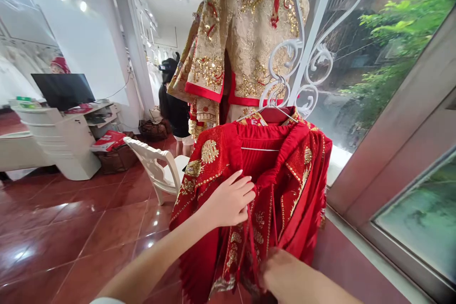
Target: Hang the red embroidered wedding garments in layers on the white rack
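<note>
A red skirt (221,137) with gold embroidery and beaded edges hangs in front of me on a wire hanger (273,104). Over its front, near the gathered waistband, lies my left hand (231,199), its bent fingers closed on the red cloth and the top of a tie cord. Lower down, my right hand (280,270) is curled and blurred by motion, around the thin red cords (253,242) that run down from the waist. Its fingertips are partly hidden.
A gold and cream embroidered jacket (249,47) hangs behind, by white scrolled ironwork (302,57). The window frame (392,161) borders the right. Left stand a white chair (156,161), a desk (67,142) with a monitor (62,90), and a person in black (178,109).
</note>
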Available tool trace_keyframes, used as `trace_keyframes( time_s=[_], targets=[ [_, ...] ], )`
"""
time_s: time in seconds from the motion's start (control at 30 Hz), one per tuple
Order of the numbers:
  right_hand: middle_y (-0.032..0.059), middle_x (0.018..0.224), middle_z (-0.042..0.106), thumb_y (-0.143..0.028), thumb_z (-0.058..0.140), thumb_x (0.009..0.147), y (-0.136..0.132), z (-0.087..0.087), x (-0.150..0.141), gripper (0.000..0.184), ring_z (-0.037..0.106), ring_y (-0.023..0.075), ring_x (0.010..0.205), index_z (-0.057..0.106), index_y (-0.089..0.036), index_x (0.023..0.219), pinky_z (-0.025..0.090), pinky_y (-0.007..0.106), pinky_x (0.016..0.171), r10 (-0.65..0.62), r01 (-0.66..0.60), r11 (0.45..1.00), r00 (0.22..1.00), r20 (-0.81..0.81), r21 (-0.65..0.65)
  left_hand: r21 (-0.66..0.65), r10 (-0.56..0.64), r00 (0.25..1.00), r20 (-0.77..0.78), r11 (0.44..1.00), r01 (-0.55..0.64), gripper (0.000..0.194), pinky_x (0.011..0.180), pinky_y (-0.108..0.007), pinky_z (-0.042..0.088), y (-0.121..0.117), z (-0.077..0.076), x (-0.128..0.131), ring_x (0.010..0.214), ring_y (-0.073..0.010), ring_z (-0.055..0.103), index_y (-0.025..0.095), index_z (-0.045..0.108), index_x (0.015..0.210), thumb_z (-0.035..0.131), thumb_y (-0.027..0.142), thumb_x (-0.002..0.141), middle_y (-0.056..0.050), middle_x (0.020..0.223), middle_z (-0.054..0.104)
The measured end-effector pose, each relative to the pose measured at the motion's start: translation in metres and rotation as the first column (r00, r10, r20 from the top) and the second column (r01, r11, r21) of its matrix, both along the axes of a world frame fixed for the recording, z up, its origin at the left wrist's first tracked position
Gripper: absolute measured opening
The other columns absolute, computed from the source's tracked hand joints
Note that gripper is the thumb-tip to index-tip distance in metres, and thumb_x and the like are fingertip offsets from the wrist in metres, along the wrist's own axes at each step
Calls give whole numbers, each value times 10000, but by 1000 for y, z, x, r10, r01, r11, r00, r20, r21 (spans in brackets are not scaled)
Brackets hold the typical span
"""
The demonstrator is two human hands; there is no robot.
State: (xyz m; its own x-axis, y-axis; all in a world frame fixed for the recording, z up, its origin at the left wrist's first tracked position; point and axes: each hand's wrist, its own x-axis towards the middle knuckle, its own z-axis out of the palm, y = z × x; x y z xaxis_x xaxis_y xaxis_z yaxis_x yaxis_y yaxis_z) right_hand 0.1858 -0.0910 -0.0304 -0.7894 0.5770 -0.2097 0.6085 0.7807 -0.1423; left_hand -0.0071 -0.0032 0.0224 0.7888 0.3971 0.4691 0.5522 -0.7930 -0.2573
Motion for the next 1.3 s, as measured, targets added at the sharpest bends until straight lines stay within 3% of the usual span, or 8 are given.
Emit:
trace_keyframes(
  time_s=[0.1, 0.2, 0.37, 0.7, 0.93, 1.1, 1.2, 1.3],
  targets=[
    [8, 525, 548, -492, 541, 774, 9, -14, 8, 356, 458, 136, 465, 636, -170, 654, 337, 255, 478, -55, 89, 952, 991, 121, -293, -88, 32, 998, 46, 996, -28, 218, 1075, -392, 264, 5, 0, 4, 931, -181, 559, 173, 577, 850, 513, 377, 809, -34, 911, 632],
    [20, 646, 597, -465, 380, 887, 38, -1, 8, 412, 490, 129, 544, 629, -163, 759, 372, 246, 534, -246, 153, 933, 931, -269, -327, -83, 216, 973, 80, 974, -210, 280, 947, -379, 388, 13, 1, 14, 827, -194, 566, 139, 568, 882, 463, 397, 856, -57, 824, 614],
    [69, 829, 635, -414, 363, 895, 79, 12, -18, 352, 549, 168, 714, 605, -162, 859, 431, 284, 668, -475, 518, 808, 291, -830, -281, -65, 282, 959, 23, 958, -280, 165, 967, -378, 358, 13, 0, 19, 854, -198, 545, 146, 586, 827, 455, 242, 857, -52, 804, 596],
    [-52, 486, 408, -402, 563, 705, 91, -5, -35, 260, 293, 68, 428, 503, -165, 615, 232, 209, 417, -656, 158, 736, -75, -751, -659, -324, 165, 978, 126, 939, -117, 164, 1012, -372, 309, 5, 13, 2, 831, -155, 517, 202, 609, 794, 527, 336, 839, 12, 788, 586],
    [-64, 507, 231, -349, 515, 700, 84, -9, -39, 315, 169, 64, 507, 323, -188, 509, 159, 225, 477, -615, 182, 778, 19, -788, -602, -388, 146, 972, 184, 920, -65, 228, 1006, -360, 281, -3, 22, 6, 780, -123, 529, 189, 622, 738, 467, 270, 885, 26, 759, 604],
    [-51, 515, 240, -341, 451, 688, 75, -67, -44, 277, 202, 72, 516, 298, -194, 510, 179, 231, 498, -685, 208, 723, 92, -723, -659, -418, 224, 934, 278, 904, -92, 267, 818, -323, 371, -14, 36, -6, 765, -145, 517, 178, 610, 711, 450, 293, 892, 2, 744, 601],
    [-49, 494, 210, -351, 424, 671, 63, -101, -34, 292, 205, 77, 509, 253, -202, 488, 169, 234, 490, -715, 348, 692, 203, -669, -633, -427, 284, 921, 266, 892, -151, 278, 799, -337, 367, -23, 43, -23, 759, -152, 520, 186, 612, 719, 429, 296, 897, -2, 750, 608],
    [-38, 467, 267, -310, 423, 684, 47, -86, -10, 278, 253, 87, 488, 294, -193, 467, 185, 243, 488, -716, 537, 688, 389, -580, -489, -421, 338, 922, 187, 876, -236, 311, 832, -379, 367, -27, 44, -28, 743, -163, 531, 196, 605, 697, 406, 326, 896, -1, 733, 612]
  ],
)
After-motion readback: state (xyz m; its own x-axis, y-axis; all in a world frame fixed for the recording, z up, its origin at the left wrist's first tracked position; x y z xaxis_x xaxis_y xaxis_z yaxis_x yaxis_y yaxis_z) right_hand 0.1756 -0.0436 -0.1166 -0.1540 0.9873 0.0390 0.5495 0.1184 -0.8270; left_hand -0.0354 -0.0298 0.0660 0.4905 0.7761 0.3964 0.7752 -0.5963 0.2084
